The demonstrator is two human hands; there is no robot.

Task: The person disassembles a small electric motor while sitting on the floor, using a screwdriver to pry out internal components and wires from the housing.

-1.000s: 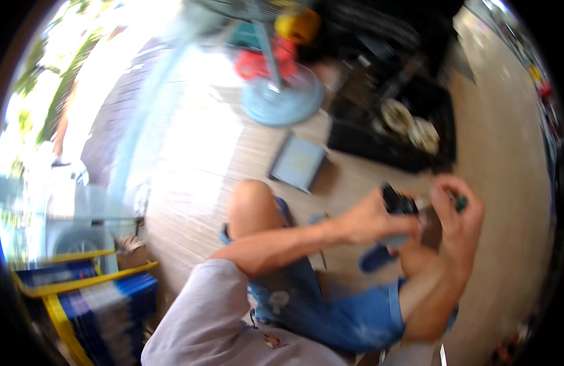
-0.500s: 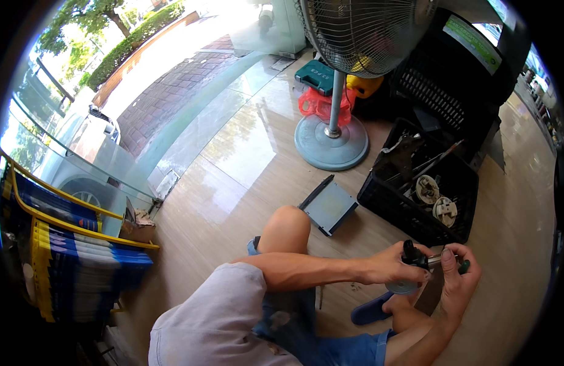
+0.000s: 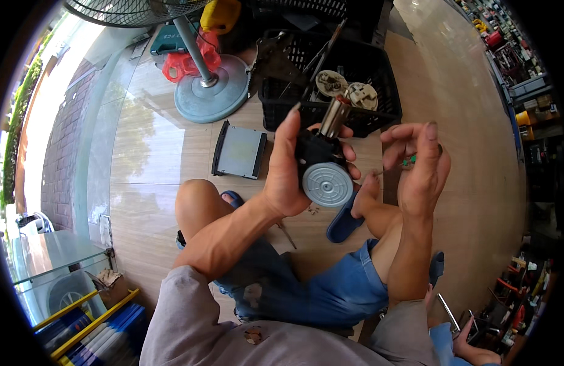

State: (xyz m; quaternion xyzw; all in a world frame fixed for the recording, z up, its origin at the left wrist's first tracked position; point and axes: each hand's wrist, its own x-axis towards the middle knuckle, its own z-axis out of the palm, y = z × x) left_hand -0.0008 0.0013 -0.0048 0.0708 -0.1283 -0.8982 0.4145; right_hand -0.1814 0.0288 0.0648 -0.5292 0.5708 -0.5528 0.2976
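Observation:
My left hand [image 3: 288, 168] grips a black mechanical part [image 3: 312, 152] in front of my knees. A round grey ridged disc [image 3: 327, 184] sits on its near side, and a metal cylinder [image 3: 334, 119] sticks up from its far end. To the right, my right hand [image 3: 419, 165] is raised apart from the part, its fingers curled round a thin green-handled tool [image 3: 409, 161]. Most of that tool is hidden in the fingers, so its exact kind is unclear.
A black crate [image 3: 389, 91] with round cream parts [image 3: 362, 96] stands ahead. Left of it are a flat grey metal box [image 3: 239, 150] and a fan base [image 3: 212, 97]. A screwdriver-like tool [image 3: 287, 235] lies on the floor. Another person's hand [image 3: 471, 348] shows at lower right, near a metal rod [image 3: 448, 311].
The view has swung right. My hands have moved apart: the left has turned the black part with its cylinder upward, and the right has drawn away from it with the green-handled tool.

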